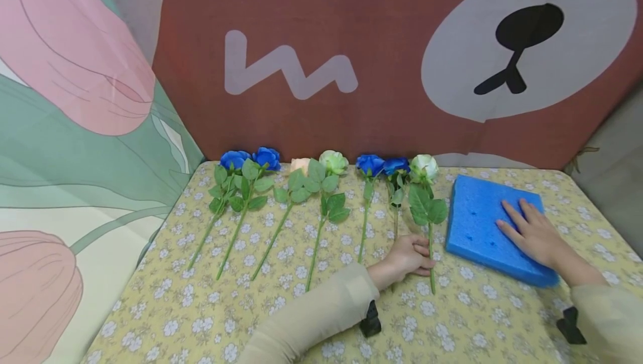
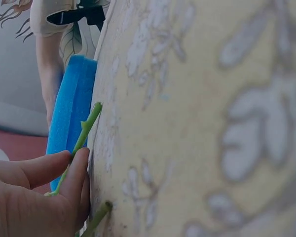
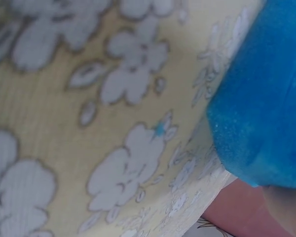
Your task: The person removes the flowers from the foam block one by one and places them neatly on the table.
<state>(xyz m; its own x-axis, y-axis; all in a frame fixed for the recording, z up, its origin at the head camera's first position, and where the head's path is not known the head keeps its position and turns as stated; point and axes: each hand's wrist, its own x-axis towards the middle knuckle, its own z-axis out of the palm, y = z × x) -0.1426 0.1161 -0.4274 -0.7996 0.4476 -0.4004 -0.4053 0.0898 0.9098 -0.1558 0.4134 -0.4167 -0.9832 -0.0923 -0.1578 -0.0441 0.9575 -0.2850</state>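
My left hand (image 1: 406, 257) pinches the green stem of a white artificial rose (image 1: 424, 167), the rightmost flower in the row. In the left wrist view, thumb and finger close on that stem (image 2: 91, 122) just above the cloth. A second stem end (image 2: 98, 218) lies below my fingers. To the right is a blue foam block (image 1: 477, 213) with a few small holes in its top. My right hand (image 1: 534, 233) rests on the block's right part, fingers spread. The right wrist view shows mostly the block's side (image 3: 266, 98), with only a bit of that hand.
Left of the white rose lie two blue roses (image 1: 370, 165), a pale green rose (image 1: 334, 162), a peach rose (image 1: 300, 166) and two more blue roses (image 1: 266, 158), stems toward me. A yellow floral cloth (image 1: 211, 319) covers the table. A brown printed backdrop (image 1: 301, 124) stands behind.
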